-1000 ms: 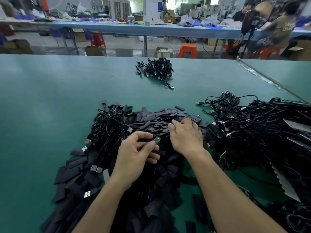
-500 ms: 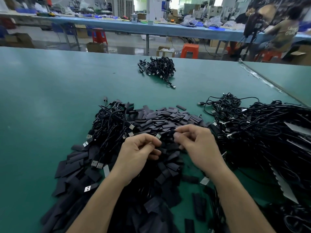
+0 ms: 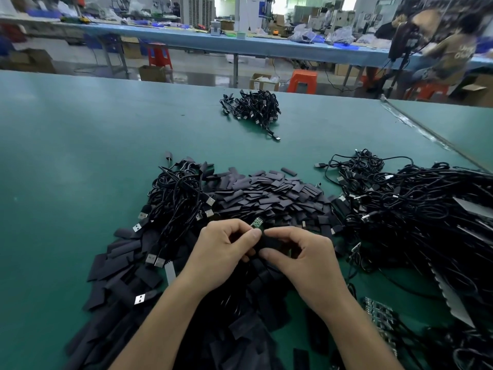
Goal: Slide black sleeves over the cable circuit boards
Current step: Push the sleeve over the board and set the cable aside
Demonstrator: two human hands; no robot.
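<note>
While poised low over the heap, nearly touching: left grip point(image 3: 224, 252) and right grip point(image 3: 301, 260), both clenched on small parts. Left grip: thumb and forefinger pinching a green board point(image 3: 257, 222), its tip poking up past the fingers. Right grip: fingers curled round a black sleeve point(image 3: 270, 243), held level between the two, one end just beside the board and not yet over it; whether touching, cannot tell.

Under both: heap point(image 3: 266, 198) of loose flat sleeves, spread on the green bench point(image 3: 80, 145) from the bottom edge to mid-bench. Left of it: tangle point(image 3: 176, 193) of black cables with silver USB plugs, lying partly on the sleeves. Right: a far bigger cable mass point(image 3: 426, 209), with grey toothed strips point(image 3: 453, 297) across it. Bottom right: a row of bare boards point(image 3: 378, 313), blurred.

Further off, well apart: small cable bundle point(image 3: 253, 108) near the far bench edge. Beyond: orange stools point(image 3: 302, 81), boxes on the floor, a long blue table point(image 3: 266, 44), a seated person point(image 3: 448, 52) at right.
</note>
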